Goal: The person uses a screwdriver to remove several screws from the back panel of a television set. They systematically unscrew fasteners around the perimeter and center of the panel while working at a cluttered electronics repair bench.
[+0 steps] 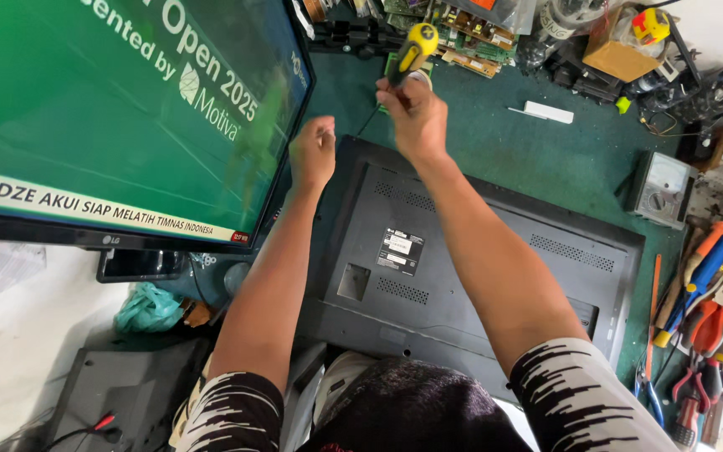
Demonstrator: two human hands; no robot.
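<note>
A dark grey flat-screen monitor [479, 276] lies face down on the green bench, back panel up. My right hand [414, 117] is closed around a screwdriver with a yellow and black handle [410, 52], held upright over the panel's far left corner. My left hand [313, 153] hovers beside that same corner with its fingers curled; whether it holds anything small is not visible. Both forearms stretch out over the panel.
A switched-on monitor [119, 109] showing a green picture stands at the left. Circuit boards [470, 33] and clutter fill the far edge. A multimeter [663, 188] sits at the right. Pliers and screwdrivers [705, 301] lie in a pile at the right edge.
</note>
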